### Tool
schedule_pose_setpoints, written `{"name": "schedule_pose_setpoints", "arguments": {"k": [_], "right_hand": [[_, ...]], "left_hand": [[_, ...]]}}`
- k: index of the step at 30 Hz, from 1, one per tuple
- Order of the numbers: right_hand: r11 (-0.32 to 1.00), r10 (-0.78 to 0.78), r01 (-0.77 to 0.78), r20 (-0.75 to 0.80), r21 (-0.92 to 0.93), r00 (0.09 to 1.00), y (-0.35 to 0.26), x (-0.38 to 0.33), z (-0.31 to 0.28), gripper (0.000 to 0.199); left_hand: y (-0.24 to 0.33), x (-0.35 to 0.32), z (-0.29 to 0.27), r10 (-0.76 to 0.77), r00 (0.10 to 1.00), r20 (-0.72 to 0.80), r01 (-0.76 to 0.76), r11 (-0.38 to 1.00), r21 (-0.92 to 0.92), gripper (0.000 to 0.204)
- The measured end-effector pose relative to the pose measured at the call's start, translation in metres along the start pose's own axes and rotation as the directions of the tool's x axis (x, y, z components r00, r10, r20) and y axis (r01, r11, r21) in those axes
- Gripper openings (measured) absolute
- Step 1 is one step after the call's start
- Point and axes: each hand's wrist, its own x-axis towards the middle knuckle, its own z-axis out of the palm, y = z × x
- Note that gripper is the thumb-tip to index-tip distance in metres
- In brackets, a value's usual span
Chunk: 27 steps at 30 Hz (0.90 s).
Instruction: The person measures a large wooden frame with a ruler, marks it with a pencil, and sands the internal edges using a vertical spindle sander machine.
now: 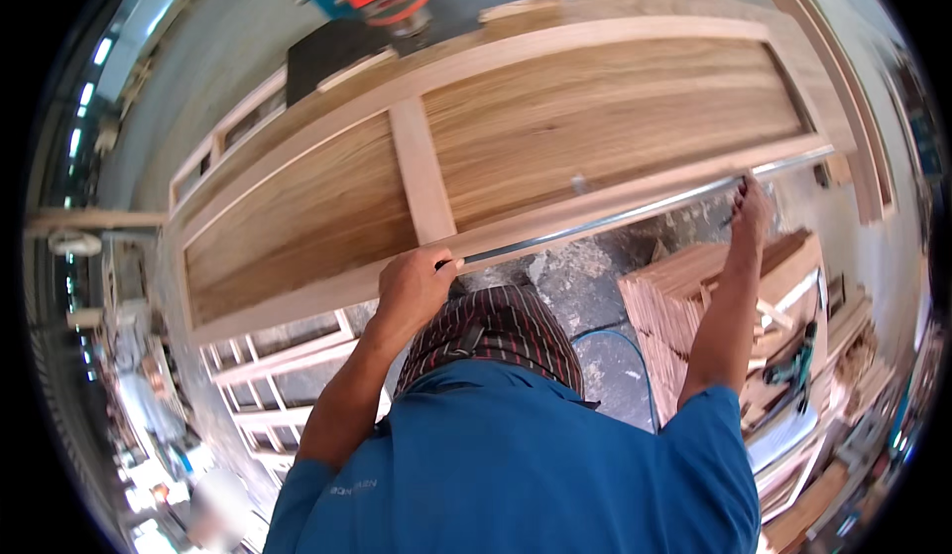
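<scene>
The left hand (415,281) is closed in a fist, thumb side uppermost, gripping the near end of a long, thin metallic strip (595,224) at the near edge of a framed wooden panel door (516,137). Its forearm angles inward from the lower left, elbow bent outward. The right arm reaches farther forward and right, nearly straight, with the right hand (752,207) curled, its fingers closed on the strip, which runs beyond them along that edge toward the door's right corner.
</scene>
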Motion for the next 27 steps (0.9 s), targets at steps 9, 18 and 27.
{"name": "schedule_pose_setpoints", "arguments": {"k": [9, 18, 27], "right_hand": [[0.994, -0.033, 0.046, 0.136, -0.096, 0.990, 0.041, -0.070, 0.012, 0.025], [0.996, 0.081, -0.076, 0.112, -0.049, 0.990, 0.045, -0.119, 0.038, 0.030], [0.993, 0.115, -0.110, 0.135, -0.043, 0.984, 0.044, -0.120, 0.038, 0.025]], "left_hand": [[-0.061, -0.005, 0.021, 0.199, 0.895, -0.400, -0.210, 0.978, 0.015, 0.014], [-0.057, -0.004, 0.026, 0.100, 0.907, -0.408, -0.092, 0.995, 0.040, 0.015], [-0.054, -0.004, 0.027, 0.094, 0.906, -0.414, -0.081, 0.995, 0.051, 0.017]]}}
